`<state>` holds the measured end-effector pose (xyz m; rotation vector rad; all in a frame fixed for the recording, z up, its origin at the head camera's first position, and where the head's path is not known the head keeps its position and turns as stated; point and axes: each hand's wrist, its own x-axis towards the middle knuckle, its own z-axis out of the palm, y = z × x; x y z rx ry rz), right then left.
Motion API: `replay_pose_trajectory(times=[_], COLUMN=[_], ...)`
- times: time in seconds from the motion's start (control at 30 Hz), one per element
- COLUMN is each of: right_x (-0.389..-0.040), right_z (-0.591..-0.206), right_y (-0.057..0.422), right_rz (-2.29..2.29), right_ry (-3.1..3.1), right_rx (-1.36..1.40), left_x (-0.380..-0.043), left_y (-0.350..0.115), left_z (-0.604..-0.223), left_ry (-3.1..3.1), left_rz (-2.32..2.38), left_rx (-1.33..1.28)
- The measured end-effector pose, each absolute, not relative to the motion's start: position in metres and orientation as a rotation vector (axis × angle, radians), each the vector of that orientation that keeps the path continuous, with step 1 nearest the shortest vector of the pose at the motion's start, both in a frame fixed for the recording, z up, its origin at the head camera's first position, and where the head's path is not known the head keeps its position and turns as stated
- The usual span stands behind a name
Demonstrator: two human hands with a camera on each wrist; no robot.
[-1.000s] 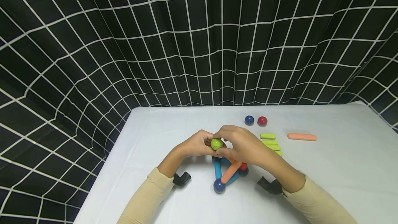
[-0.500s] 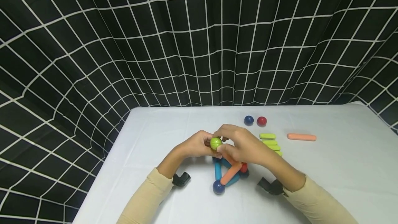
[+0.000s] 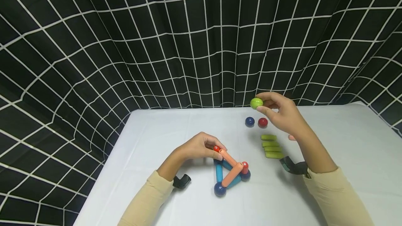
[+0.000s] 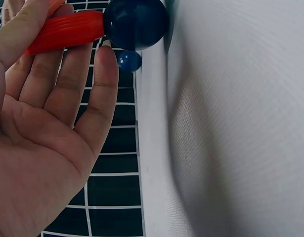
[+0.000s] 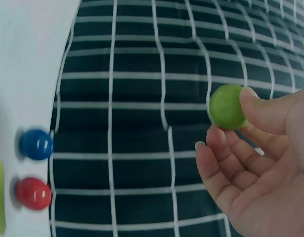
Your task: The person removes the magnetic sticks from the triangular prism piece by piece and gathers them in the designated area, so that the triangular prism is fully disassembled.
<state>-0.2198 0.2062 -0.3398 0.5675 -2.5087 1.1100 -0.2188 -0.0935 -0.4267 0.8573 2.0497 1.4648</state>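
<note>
My left hand pinches an upright red stick between thumb and fingers. The stick's lower end meets a dark blue ball on the table. Beside it, a triangular frame of blue sticks and blue balls carries two orange sticks and a second red stick. Off to the right, my right hand holds a green ball up in the air between thumb and fingertips. In the right wrist view the green ball is apart from everything else.
A loose blue ball and a red ball lie below the right hand. Several green sticks lie in a stack to the right. The right forearm mostly hides an orange stick. A black gridded curtain stands behind the white table.
My right hand has lifted the green ball off the top of the frame and carried it up, back and to the right. The left hand has stayed at the frame, its red stick now uncovered.
</note>
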Motion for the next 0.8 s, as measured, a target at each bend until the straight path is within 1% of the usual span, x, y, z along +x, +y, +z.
replay_pose_trajectory(times=[0.43, 0.67, 0.8], right_x=[-0.246, -0.261, -0.269], right_z=[-0.357, -0.376, -0.388], right_y=[0.240, 0.257, 0.266], right_rz=[1.066, 1.066, 1.032], right_ry=[-2.627, -2.752, -2.813], right_rx=[0.379, 0.276, 0.268], left_x=[-0.219, -0.219, -0.218], left_y=[-0.094, -0.094, -0.093], left_z=[-0.426, -0.426, -0.426], left_ry=[2.071, 2.062, 2.054], left_rz=[1.452, 1.458, 1.463], left_rx=[0.841, 0.834, 0.837])
